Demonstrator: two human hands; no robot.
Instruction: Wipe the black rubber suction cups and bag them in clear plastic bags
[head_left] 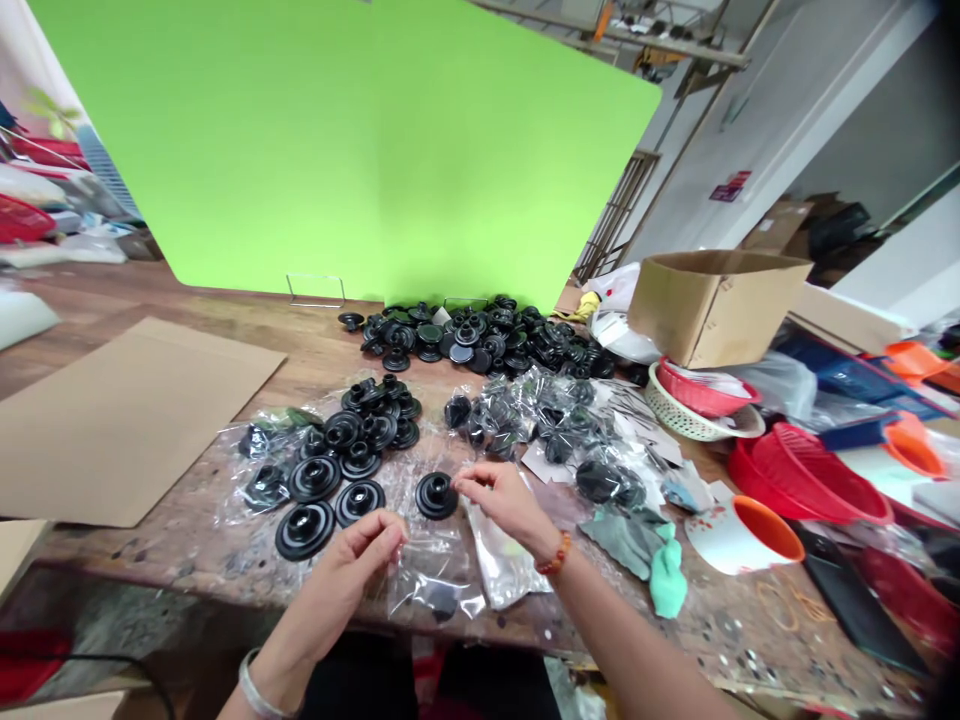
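My left hand (367, 550) pinches the upper left edge of a clear plastic bag (435, 575) that lies near the table's front edge. The fingertips of my right hand (506, 500) are closed at the right rim of a black, stepped round part (436, 496) with a raised hub. That part sits just above the bag. Beneath my right hand lies a stack of flat clear bags (499, 565). Left of the hands, several similar black round parts (304, 527) are grouped, some in clear wrap.
A large heap of black parts (480, 335) lies before a green panel (375, 150). To the right are bagged parts (525, 410), a grey-green cloth (626, 540), an orange-lined white container (742, 535), red baskets (802, 475) and a cardboard box (712, 305). Flat cardboard (127, 420) lies left.
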